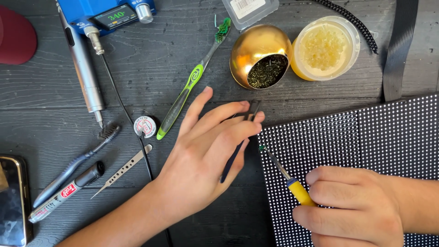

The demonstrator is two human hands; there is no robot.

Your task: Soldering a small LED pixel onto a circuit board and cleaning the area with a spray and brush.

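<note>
**Head view: two hands at work on a dotted panel**

Head camera looks down on a dark grey wooden tabletop (pixel 45 91). At far left lies a black phone (pixel 11 201), with a grey-and-black marker pen (pixel 66 192) and a dark grey toothbrush (pixel 75 164) beside it. A silver soldering iron (pixel 84 64) slants down from a blue station with a lit display (pixel 107 13), and slim silver perforated tweezers (pixel 123 170) lie near a small round solder spool (pixel 145 126). A green toothbrush (pixel 192 82) runs diagonally toward the centre.

The left hand (pixel 206 160) rests palm-down with fingers spread and loosely extended over black tweezers (pixel 238 146), which lie under them and touch them; no firm grip can be seen. Beyond it sit a gold spherical holder of brass wool (pixel 260 57) and an open tub of yellow flux (pixel 325 48).

The right hand (pixel 356 206) has its fingers curled tight round a yellow-handled tool (pixel 292 183), whose metal tip meets the left edge of a black panel of white dots (pixel 366 137) at lower right.
</note>
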